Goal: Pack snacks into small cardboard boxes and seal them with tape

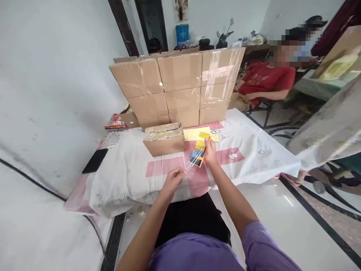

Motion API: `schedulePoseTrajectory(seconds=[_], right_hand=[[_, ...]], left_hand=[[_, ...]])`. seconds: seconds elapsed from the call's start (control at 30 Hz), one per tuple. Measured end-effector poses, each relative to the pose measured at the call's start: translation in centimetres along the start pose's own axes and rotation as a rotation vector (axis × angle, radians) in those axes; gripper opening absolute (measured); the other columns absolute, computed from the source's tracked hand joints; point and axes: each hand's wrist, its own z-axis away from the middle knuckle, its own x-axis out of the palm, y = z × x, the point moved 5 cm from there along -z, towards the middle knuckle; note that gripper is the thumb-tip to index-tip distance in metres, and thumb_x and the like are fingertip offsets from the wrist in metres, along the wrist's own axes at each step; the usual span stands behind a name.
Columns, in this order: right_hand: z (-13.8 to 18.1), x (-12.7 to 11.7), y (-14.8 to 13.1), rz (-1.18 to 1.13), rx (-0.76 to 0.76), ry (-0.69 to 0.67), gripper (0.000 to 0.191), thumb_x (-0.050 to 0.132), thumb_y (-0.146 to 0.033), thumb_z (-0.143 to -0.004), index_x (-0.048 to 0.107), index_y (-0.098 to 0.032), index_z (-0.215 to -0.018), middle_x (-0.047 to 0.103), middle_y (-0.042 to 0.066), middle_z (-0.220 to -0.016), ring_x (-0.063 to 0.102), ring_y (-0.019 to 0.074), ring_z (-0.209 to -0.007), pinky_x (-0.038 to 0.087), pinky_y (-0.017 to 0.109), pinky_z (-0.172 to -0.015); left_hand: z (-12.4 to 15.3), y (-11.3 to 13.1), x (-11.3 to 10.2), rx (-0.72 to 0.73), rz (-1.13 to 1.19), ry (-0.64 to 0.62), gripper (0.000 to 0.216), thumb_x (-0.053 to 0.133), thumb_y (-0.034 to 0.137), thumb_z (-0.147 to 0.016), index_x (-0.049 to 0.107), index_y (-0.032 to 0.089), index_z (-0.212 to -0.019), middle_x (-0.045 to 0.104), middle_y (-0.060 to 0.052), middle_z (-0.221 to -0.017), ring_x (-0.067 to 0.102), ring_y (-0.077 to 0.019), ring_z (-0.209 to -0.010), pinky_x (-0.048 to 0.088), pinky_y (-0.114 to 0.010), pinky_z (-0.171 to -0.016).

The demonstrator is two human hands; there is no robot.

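My right hand (210, 152) grips a tape dispenser (202, 140) with a yellow roll and blue and orange parts, held up over the front of the table. A strip of clear tape (192, 163) stretches from it down to the left. Its end is pinched between the fingertips of my left hand (174, 180). Just beyond my hands, a small cardboard box (165, 146) sits on the table, its top flaps folded in with a line along the middle. A flat yellow sheet (196, 133) lies behind the dispenser.
Stacked cardboard boxes (182, 75) wrapped in clear tape form a wall at the back of the cloth-covered table (126, 169). A black flat object (95, 161) and a white perforated piece (111, 139) lie at the left. A person in red (265, 82) sits at the right.
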Motion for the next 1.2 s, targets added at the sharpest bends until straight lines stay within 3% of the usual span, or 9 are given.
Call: schedulePoseTrajectory(seconds=[0.23,0.4,0.53,0.77,0.97,1.07,1.2], right_hand=[[2.0,1.3,-1.0,0.078,-0.048,-0.074,0.05,0.065,-0.071,-0.08,0.066,-0.022,-0.09,0.07,0.003,-0.079,0.07,0.0217,-0.07,0.057,0.033,-0.064],[2.7,0.8,-0.8,0.143,-0.125,-0.052,0.048,0.063,-0.07,-0.082,0.061,-0.023,-0.078,0.064,0.001,-0.068,0.067,0.0217,-0.068,0.056,0.034,-0.062],[2.9,0.4,-0.3,0.163,-0.154,-0.035,0.047,0.068,-0.067,-0.08,0.057,-0.023,-0.069,0.058,-0.001,-0.06,0.062,0.0203,-0.062,0.053,0.032,-0.057],[2.9,1.0,-0.5,0.164,-0.157,0.028,0.045,0.061,-0.065,-0.087,0.061,-0.02,-0.079,0.065,0.001,-0.07,0.065,0.019,-0.063,0.054,0.032,-0.061],[3.0,0.3,-1.0,0.2,-0.168,0.129,0.043,0.067,-0.061,-0.083,0.058,-0.02,-0.072,0.059,-0.002,-0.062,0.059,0.0162,-0.06,0.049,0.029,-0.058],[3.4,0.6,-1.5,0.107,-0.135,0.157,0.041,0.068,-0.059,-0.083,0.059,-0.02,-0.074,0.061,-0.002,-0.064,0.059,0.0157,-0.059,0.05,0.029,-0.058],[5.2,2.0,-1.9,-0.128,0.067,0.12,0.038,0.071,-0.057,-0.08,0.062,-0.02,-0.08,0.068,0.001,-0.067,0.064,0.0186,-0.058,0.054,0.031,-0.056]], left_hand=[[3.2,1.7,-0.1,0.074,-0.012,-0.01,0.047,0.077,0.052,-0.072,0.049,0.018,-0.056,0.043,0.003,-0.059,0.037,-0.011,-0.062,0.029,-0.026,-0.062],[4.8,2.1,-0.8,0.096,-0.003,0.045,0.048,0.073,0.056,-0.076,0.049,0.018,-0.06,0.042,0.003,-0.061,0.036,-0.0116,-0.063,0.029,-0.026,-0.063],[4.9,1.5,-1.3,0.048,-0.003,0.08,0.048,0.074,0.057,-0.075,0.05,0.018,-0.06,0.037,0.005,-0.057,0.03,-0.0103,-0.058,0.023,-0.026,-0.059],[4.9,1.3,-0.6,0.071,-0.017,0.093,0.048,0.072,0.057,-0.074,0.047,0.019,-0.059,0.034,0.005,-0.057,0.028,-0.0103,-0.059,0.022,-0.026,-0.059],[4.9,1.7,-0.6,0.102,-0.046,0.099,0.044,0.07,0.054,-0.077,0.048,0.019,-0.06,0.035,0.005,-0.059,0.028,-0.0109,-0.06,0.023,-0.027,-0.059],[4.8,1.6,-0.6,0.112,-0.07,0.088,0.043,0.069,0.052,-0.078,0.048,0.019,-0.061,0.037,0.004,-0.06,0.03,-0.0115,-0.061,0.024,-0.027,-0.06],[5.4,1.1,-0.5,0.122,-0.113,0.062,0.044,0.067,0.052,-0.08,0.044,0.02,-0.062,0.033,0.005,-0.061,0.029,-0.0115,-0.062,0.023,-0.027,-0.06]])
